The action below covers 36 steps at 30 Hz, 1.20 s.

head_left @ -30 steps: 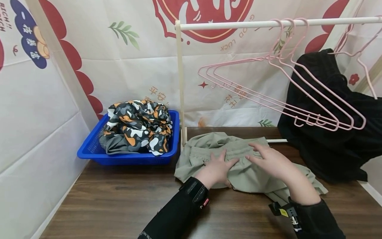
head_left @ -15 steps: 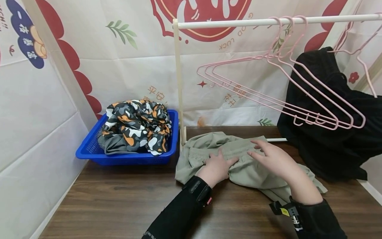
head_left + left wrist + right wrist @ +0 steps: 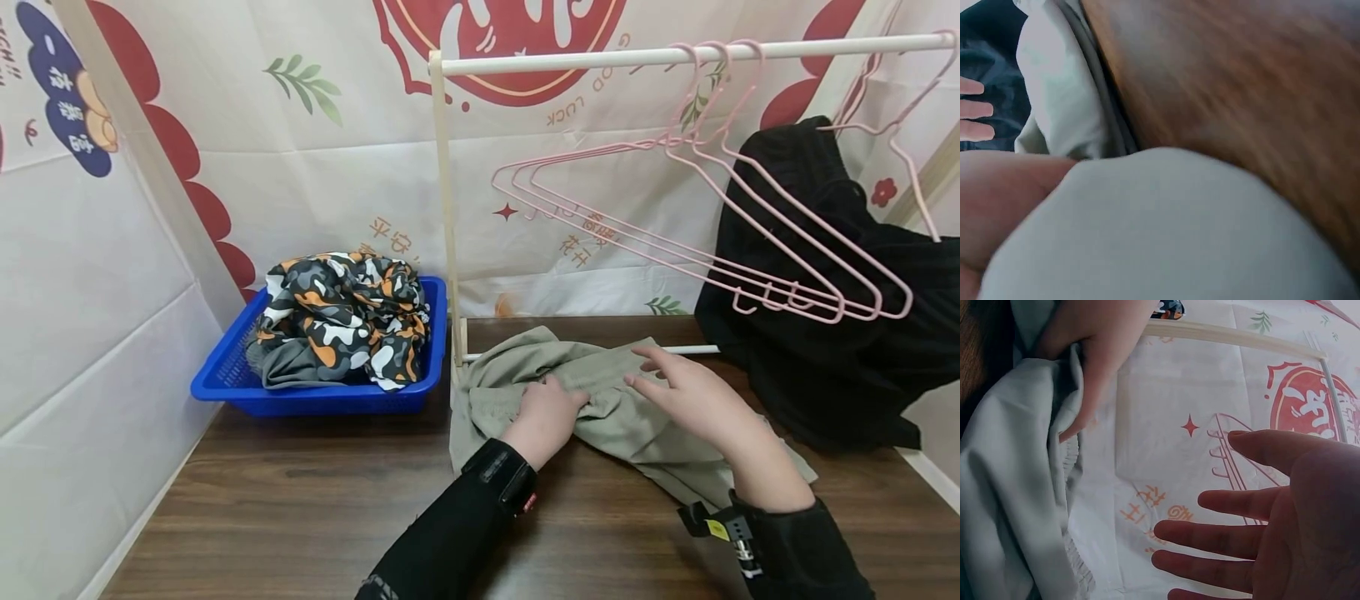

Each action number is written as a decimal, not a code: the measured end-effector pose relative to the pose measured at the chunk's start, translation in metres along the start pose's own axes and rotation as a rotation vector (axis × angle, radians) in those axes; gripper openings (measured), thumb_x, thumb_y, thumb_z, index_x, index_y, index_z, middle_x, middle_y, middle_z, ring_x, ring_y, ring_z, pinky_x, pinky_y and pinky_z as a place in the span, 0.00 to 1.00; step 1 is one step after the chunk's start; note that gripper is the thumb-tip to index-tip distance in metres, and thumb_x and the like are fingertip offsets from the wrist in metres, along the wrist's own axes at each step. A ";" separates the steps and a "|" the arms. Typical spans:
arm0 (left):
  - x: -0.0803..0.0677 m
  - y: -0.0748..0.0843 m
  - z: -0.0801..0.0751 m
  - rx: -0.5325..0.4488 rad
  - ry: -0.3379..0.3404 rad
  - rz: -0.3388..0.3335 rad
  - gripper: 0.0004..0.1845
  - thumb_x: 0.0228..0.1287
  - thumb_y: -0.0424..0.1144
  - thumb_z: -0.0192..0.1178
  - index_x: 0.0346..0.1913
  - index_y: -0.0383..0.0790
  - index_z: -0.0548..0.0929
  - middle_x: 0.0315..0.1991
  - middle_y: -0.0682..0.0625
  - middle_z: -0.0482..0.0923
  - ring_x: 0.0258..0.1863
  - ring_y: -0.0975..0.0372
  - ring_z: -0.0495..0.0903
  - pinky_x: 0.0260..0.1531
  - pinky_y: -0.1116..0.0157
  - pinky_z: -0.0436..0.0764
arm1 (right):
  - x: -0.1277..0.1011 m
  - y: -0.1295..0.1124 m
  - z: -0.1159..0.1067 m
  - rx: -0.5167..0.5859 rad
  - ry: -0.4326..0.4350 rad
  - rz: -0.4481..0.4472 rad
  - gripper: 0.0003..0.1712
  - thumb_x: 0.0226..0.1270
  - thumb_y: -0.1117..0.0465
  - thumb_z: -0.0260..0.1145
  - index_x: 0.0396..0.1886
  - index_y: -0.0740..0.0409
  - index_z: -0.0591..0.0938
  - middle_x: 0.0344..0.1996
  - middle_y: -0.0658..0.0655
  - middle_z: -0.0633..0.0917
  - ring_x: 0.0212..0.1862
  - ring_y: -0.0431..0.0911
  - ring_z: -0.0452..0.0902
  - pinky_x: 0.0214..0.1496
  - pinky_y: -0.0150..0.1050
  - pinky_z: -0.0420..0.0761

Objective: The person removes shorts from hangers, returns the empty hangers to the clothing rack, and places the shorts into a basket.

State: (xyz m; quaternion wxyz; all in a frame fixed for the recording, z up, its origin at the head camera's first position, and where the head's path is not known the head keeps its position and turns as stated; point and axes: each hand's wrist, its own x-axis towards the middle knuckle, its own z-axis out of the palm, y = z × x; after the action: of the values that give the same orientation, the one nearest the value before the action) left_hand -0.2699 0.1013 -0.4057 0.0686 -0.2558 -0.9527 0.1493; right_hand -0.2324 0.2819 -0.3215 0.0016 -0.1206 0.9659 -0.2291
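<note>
A pair of sage-green pants (image 3: 637,417) with a gathered elastic waistband lies crumpled on the wooden table. My left hand (image 3: 543,421) grips the cloth near the waistband, its fingers curled into the fabric. In the right wrist view, the left hand (image 3: 1094,356) pinches a fold of the pants (image 3: 1016,469). Over the right part of the pants, my right hand (image 3: 693,408) hovers with fingers spread and holds nothing; the right wrist view shows the right hand (image 3: 1260,512) apart from the cloth. Pale cloth (image 3: 1166,231) fills much of the left wrist view.
A blue basket (image 3: 318,402) at left holds patterned clothing (image 3: 345,312) and a grey piece. Behind the pants stands a white rack (image 3: 570,62) with several pink hangers (image 3: 675,233). Black pants (image 3: 810,350) hang at its right. Wooden tabletop (image 3: 285,500) shows in front.
My left hand's fingers have gone from spread on the cloth to curled into it. The left edge of the pants has shifted right and bunched. The right hand has barely moved.
</note>
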 end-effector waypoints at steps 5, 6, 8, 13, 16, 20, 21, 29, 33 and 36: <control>0.004 -0.009 0.000 -0.210 0.050 -0.050 0.13 0.75 0.38 0.51 0.54 0.60 0.79 0.41 0.49 0.81 0.42 0.58 0.78 0.29 0.64 0.79 | -0.001 -0.001 -0.002 -0.002 0.003 -0.004 0.40 0.74 0.38 0.51 0.69 0.66 0.65 0.58 0.74 0.75 0.59 0.67 0.71 0.53 0.63 0.71; 0.004 -0.012 0.000 -0.272 0.057 -0.066 0.14 0.75 0.37 0.51 0.54 0.58 0.79 0.42 0.48 0.81 0.42 0.57 0.79 0.30 0.63 0.79 | -0.001 -0.001 -0.003 -0.001 0.004 -0.006 0.40 0.74 0.39 0.51 0.69 0.66 0.65 0.58 0.74 0.75 0.59 0.67 0.71 0.53 0.63 0.71; 0.004 -0.017 0.000 -0.401 0.077 -0.095 0.14 0.73 0.34 0.52 0.54 0.54 0.79 0.43 0.47 0.82 0.44 0.55 0.79 0.35 0.62 0.80 | -0.001 -0.001 -0.004 0.003 0.005 -0.006 0.40 0.74 0.39 0.51 0.69 0.67 0.65 0.58 0.74 0.75 0.59 0.67 0.71 0.53 0.62 0.72; 0.005 -0.032 0.000 -0.685 0.084 -0.155 0.19 0.68 0.27 0.54 0.57 0.47 0.80 0.47 0.45 0.82 0.48 0.51 0.78 0.35 0.65 0.75 | -0.003 -0.002 -0.006 0.011 0.008 0.003 0.40 0.74 0.38 0.51 0.70 0.67 0.65 0.58 0.74 0.75 0.58 0.67 0.72 0.50 0.60 0.74; 0.006 -0.040 0.000 -0.836 0.072 -0.185 0.23 0.68 0.25 0.51 0.63 0.43 0.77 0.47 0.42 0.81 0.44 0.50 0.80 0.30 0.66 0.70 | -0.004 -0.002 -0.007 0.010 0.009 0.010 0.41 0.74 0.38 0.51 0.70 0.67 0.64 0.56 0.73 0.76 0.57 0.66 0.73 0.49 0.58 0.75; 0.007 -0.047 -0.001 -1.046 0.094 -0.259 0.26 0.67 0.23 0.47 0.67 0.39 0.72 0.57 0.42 0.78 0.51 0.53 0.78 0.36 0.66 0.71 | -0.005 -0.002 -0.008 0.014 0.021 0.006 0.41 0.74 0.39 0.51 0.70 0.68 0.64 0.54 0.71 0.78 0.54 0.63 0.76 0.46 0.55 0.77; 0.007 -0.049 -0.002 -1.100 0.098 -0.282 0.26 0.68 0.23 0.46 0.68 0.39 0.71 0.60 0.43 0.76 0.56 0.53 0.76 0.39 0.65 0.71 | -0.006 -0.002 -0.009 0.017 0.024 0.005 0.41 0.74 0.39 0.51 0.70 0.68 0.64 0.54 0.71 0.78 0.53 0.62 0.76 0.46 0.55 0.77; 0.008 -0.055 -0.008 -1.589 0.144 -0.464 0.31 0.68 0.21 0.39 0.72 0.43 0.66 0.70 0.43 0.64 0.31 0.57 0.73 0.32 0.62 0.65 | -0.006 -0.001 -0.010 0.024 0.029 -0.004 0.40 0.75 0.39 0.51 0.70 0.67 0.63 0.54 0.69 0.79 0.55 0.63 0.75 0.52 0.60 0.73; 0.005 -0.056 -0.011 -1.772 0.200 -0.509 0.30 0.66 0.21 0.40 0.69 0.43 0.70 0.66 0.44 0.69 0.31 0.62 0.70 0.36 0.63 0.69 | -0.006 0.000 -0.010 0.027 0.036 -0.005 0.40 0.75 0.40 0.50 0.71 0.66 0.63 0.54 0.69 0.79 0.54 0.63 0.75 0.51 0.60 0.73; 0.002 -0.057 -0.013 -1.893 0.224 -0.530 0.24 0.68 0.22 0.42 0.62 0.40 0.76 0.61 0.44 0.72 0.52 0.57 0.73 0.48 0.60 0.71 | -0.007 0.000 -0.011 0.025 0.048 -0.006 0.39 0.75 0.40 0.50 0.71 0.66 0.63 0.55 0.70 0.78 0.54 0.62 0.76 0.49 0.59 0.74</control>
State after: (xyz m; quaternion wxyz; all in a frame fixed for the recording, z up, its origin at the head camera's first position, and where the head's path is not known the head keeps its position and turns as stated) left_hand -0.2954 0.0583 -0.3747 -0.0434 0.0037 -0.6936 -0.7190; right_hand -0.2265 0.2884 -0.3117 -0.0208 -0.1179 0.9623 -0.2442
